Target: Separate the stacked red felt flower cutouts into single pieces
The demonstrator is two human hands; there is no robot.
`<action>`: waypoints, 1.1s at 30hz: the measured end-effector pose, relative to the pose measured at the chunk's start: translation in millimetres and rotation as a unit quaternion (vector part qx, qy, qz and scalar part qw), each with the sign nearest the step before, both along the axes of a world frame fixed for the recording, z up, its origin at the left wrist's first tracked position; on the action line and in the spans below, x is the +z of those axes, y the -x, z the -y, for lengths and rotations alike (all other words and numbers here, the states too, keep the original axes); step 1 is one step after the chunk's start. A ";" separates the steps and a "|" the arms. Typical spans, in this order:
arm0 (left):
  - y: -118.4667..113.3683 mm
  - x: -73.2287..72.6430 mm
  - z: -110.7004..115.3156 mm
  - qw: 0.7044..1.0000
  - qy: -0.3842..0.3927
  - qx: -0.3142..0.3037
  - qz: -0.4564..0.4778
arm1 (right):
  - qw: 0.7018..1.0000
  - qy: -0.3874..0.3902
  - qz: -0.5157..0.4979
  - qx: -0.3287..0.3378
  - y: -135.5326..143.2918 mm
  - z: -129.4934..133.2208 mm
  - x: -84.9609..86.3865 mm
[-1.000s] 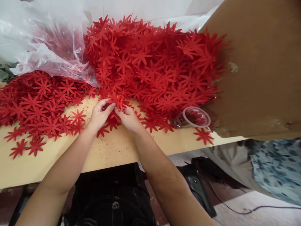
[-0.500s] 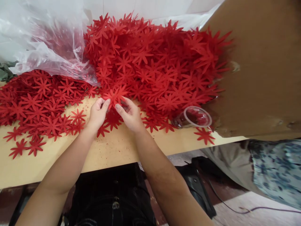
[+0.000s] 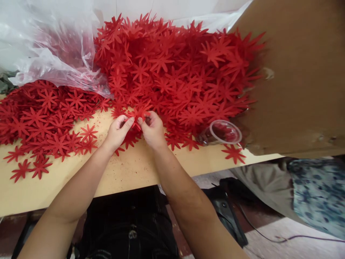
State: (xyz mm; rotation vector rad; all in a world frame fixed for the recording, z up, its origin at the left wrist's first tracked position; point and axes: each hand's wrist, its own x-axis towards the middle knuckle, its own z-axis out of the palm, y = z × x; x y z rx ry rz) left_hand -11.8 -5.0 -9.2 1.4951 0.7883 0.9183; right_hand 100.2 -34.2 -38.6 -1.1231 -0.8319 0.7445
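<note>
A red flower-shaped cutout [image 3: 138,114] with narrow petals is pinched between both my hands, just above the table. My left hand [image 3: 120,131] grips its left side with thumb and fingers. On its right side, my right hand [image 3: 153,130] closes thumb and fingertips on the petals. Whether it is one layer or several stacked together, I cannot tell. Behind my hands rises a large heap of red flower cutouts [image 3: 172,77]. Another, darker pile of the same cutouts [image 3: 40,118] lies to the left, with a few loose ones near the front.
A clear plastic cup [image 3: 225,132] lies tilted at the heap's right front. A big cardboard sheet or box [image 3: 302,79] stands on the right. Clear plastic bagging [image 3: 61,50] covers the back left. Patterned cloth [image 3: 320,194] and a cable [image 3: 258,233] show beyond the table [image 3: 129,172].
Both hands have shifted slightly right with the red flower cutout, and they are closer together. The heaps and the cup stay where they were.
</note>
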 end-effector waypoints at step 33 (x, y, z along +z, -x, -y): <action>-0.1 -7.1 -3.5 0.999 -0.031 0.005 -0.001 | 0.993 0.040 0.063 0.087 4.4 7.2 5.1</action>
